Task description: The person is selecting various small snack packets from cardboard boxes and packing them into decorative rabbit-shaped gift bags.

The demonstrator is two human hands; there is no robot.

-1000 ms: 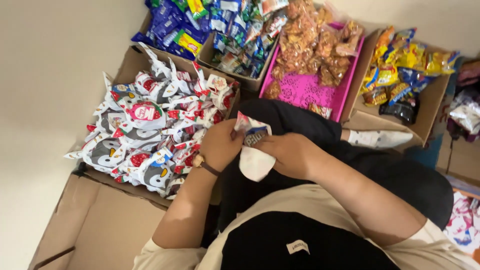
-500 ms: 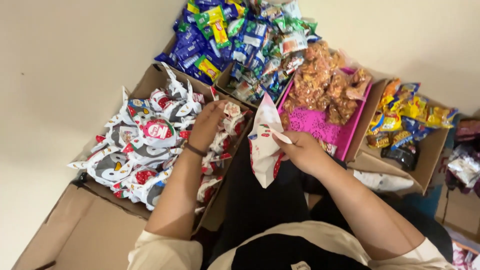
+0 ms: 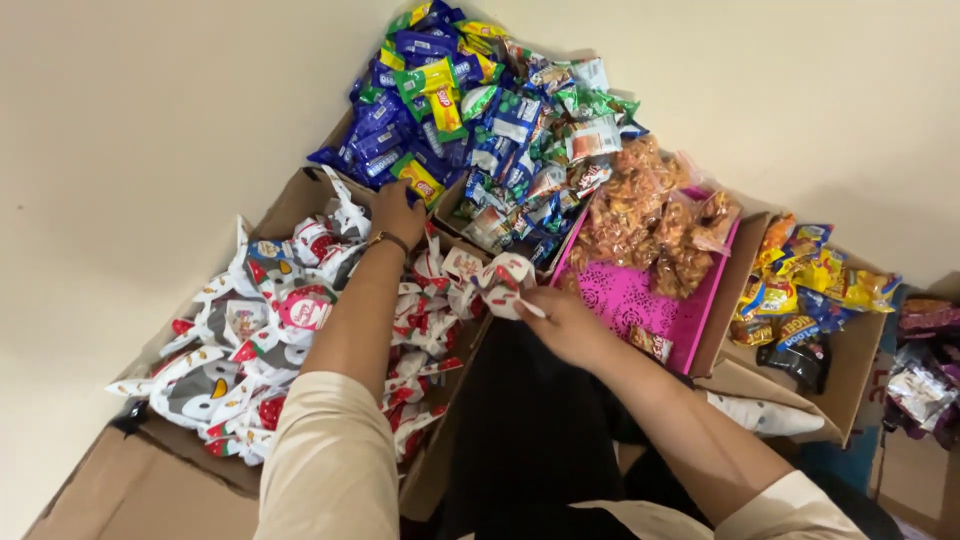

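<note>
A small white gift pouch [image 3: 505, 283] printed with red and grey cartoon figures sits at the centre of the view, pinched at its lower edge by the person's right hand [image 3: 566, 322], whose fingers are closed on it. It looks light and soft, a thin crinkly film bag that would crumple under a firm squeeze and may be a little slippery, so the gathered neck or a flat side seam seems the safest place to grip. The left hand [image 3: 397, 212] reaches out toward eleven o'clock, well apart from the right, its fingers curled down at the far edge of a pile of matching pouches [image 3: 270, 330]; whether it actually grasps one cannot be told. That pile fills an open brown cardboard box [image 3: 150, 480] from nine to seven o'clock, the pouches white with pointed ear-like corners and red patches. At twelve o'clock lies a heap of small sweet wrappers [image 3: 470, 110], mostly dark blue and green with a few yellow ones. At one o'clock, clear bags of orange-brown fried snacks [image 3: 650, 220] rest in a bright pink perforated tray [image 3: 630, 310]. At three o'clock another cardboard box holds yellow, orange and blue snack packets [image 3: 810, 290]. The person's dark lap [image 3: 530, 430] fills six o'clock, with beige sleeves framing it.
</note>
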